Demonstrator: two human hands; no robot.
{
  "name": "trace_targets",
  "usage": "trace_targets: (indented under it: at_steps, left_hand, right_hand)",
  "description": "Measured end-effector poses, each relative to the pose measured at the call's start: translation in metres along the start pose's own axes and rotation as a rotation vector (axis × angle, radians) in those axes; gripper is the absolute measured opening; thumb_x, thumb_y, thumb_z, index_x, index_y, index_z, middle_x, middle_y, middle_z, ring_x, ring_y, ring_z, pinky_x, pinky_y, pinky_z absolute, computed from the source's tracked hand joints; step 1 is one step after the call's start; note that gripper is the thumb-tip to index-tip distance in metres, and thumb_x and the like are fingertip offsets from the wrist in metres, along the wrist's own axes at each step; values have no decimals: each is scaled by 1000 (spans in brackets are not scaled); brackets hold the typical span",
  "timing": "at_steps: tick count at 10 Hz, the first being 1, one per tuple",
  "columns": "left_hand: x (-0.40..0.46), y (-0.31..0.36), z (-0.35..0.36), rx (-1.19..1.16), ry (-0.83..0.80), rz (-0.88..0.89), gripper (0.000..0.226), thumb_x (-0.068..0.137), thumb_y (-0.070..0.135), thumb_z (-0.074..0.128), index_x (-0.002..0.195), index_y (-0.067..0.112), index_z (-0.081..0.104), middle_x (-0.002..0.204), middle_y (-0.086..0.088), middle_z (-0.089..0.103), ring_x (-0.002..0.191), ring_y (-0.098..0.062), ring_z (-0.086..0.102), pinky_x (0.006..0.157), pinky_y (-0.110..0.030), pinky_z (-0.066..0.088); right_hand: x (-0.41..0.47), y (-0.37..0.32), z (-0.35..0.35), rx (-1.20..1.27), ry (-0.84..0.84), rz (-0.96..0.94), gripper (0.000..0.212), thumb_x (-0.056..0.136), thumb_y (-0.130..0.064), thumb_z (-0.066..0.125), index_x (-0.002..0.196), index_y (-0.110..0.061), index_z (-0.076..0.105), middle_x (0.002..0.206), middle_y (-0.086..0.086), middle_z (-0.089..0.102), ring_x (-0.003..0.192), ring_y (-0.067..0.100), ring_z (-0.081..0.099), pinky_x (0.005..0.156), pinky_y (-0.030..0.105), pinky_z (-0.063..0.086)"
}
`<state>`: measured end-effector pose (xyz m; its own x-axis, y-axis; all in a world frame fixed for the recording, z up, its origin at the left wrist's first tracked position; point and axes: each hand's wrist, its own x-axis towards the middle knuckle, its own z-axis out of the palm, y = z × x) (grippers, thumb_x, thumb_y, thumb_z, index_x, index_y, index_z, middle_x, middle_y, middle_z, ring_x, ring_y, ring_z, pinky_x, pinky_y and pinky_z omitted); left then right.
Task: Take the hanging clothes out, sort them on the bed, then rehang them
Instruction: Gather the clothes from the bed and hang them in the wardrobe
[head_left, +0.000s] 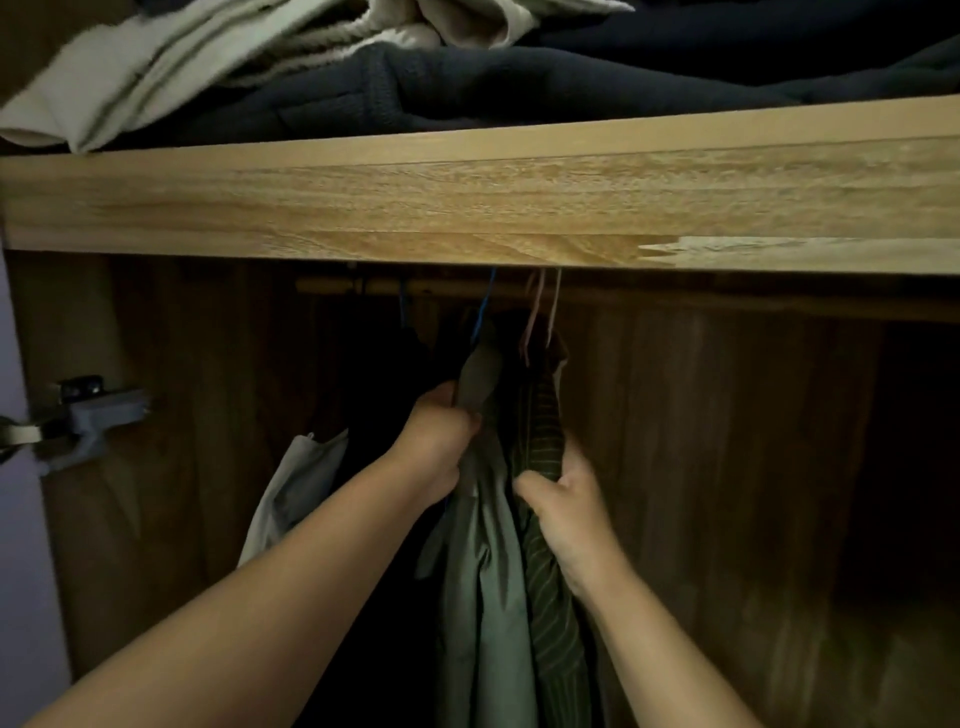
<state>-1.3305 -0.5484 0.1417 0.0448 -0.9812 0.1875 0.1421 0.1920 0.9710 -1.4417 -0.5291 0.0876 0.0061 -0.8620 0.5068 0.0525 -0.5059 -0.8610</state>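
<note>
Several garments hang close together from a wooden rail inside a dim wardrobe. My left hand grips the shoulder of a grey-green shirt that hangs on a blue hanger. My right hand holds a dark green striped shirt just to its right, under a pink hanger. Dark clothes hang to the left of both, and a pale grey garment sits further left and lower.
A thick wooden shelf edge crosses the view above the rail. Folded dark blue clothes and pale ones lie on it. A door hinge sits at the left wall. The wardrobe's right half holds no hanging clothes.
</note>
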Motion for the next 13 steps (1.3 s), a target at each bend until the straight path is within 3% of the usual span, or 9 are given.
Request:
trace_targets:
  at_steps: [1, 3, 4, 5, 6, 7, 9, 12, 13]
  left_hand:
    - [14, -1, 3, -27, 49, -11, 43, 95, -7, 31, 130, 9, 50, 108, -13, 62, 89, -24, 60, 68, -29, 51]
    - [37, 2, 8, -36, 171, -52, 38, 96, -2, 31, 126, 9, 52, 95, -10, 61, 77, -21, 58, 59, -27, 49]
    - [42, 1, 7, 9, 207, -68, 35, 97, 2, 35, 128, 7, 51, 112, -16, 60, 85, -26, 59, 75, -34, 52]
    - [43, -4, -6, 36, 253, -68, 30, 97, 1, 39, 124, 2, 52, 109, -17, 61, 83, -26, 58, 78, -36, 51]
    - [39, -4, -18, 174, 218, -67, 28, 98, 3, 39, 122, 1, 52, 91, -11, 59, 75, -22, 56, 67, -29, 50]
    - [37, -6, -22, 412, 176, -43, 36, 98, 5, 39, 134, 4, 42, 120, -16, 55, 102, -27, 56, 87, -33, 50]
    - [19, -6, -34, 815, 173, 14, 37, 91, -2, 43, 128, -7, 38, 127, -26, 50, 117, -39, 50, 94, -40, 43]
    - [20, -22, -54, 1093, 61, 0, 40, 93, 7, 46, 132, 0, 38, 128, -19, 50, 114, -31, 52, 94, -33, 46]
    - [15, -21, -53, 1242, 59, 6, 56, 93, 11, 50, 140, -3, 22, 135, -20, 44, 120, -30, 49, 96, -32, 43]
  right_hand:
    - [5, 7, 5, 53, -21, -16, 46, 82, 14, 48, 95, -29, 58, 84, 3, 63, 73, 9, 61, 68, 15, 49]
    - [13, 13, 6, 50, -51, -23, 46, 84, 12, 49, 95, -33, 53, 92, 6, 63, 73, 8, 61, 67, 12, 49]
    - [17, 14, 11, 39, -52, -31, 47, 84, 12, 49, 95, -33, 52, 89, 2, 62, 71, 1, 61, 68, 11, 48]
    - [19, 16, 15, 28, -42, -34, 43, 83, 13, 49, 92, -30, 52, 88, 6, 61, 70, 6, 58, 65, 12, 47]
    - [23, 16, 19, 27, -56, -20, 45, 86, 10, 49, 95, -34, 49, 90, -1, 62, 72, 1, 59, 64, 6, 45]
    - [25, 14, 25, 22, -50, -10, 38, 86, 9, 49, 108, -21, 51, 83, -1, 59, 62, -7, 57, 58, 6, 44]
    - [26, 14, 32, -7, -15, -14, 37, 85, 12, 46, 113, -12, 48, 77, -1, 54, 54, -9, 53, 53, 7, 42]
    - [17, 6, 31, -39, 1, 16, 33, 85, 8, 48, 99, -21, 49, 86, 8, 57, 74, 14, 55, 58, 9, 45]
    - [12, 4, 32, -50, -5, 21, 28, 85, 8, 48, 100, -15, 51, 88, 11, 57, 76, 16, 55, 61, 12, 45]
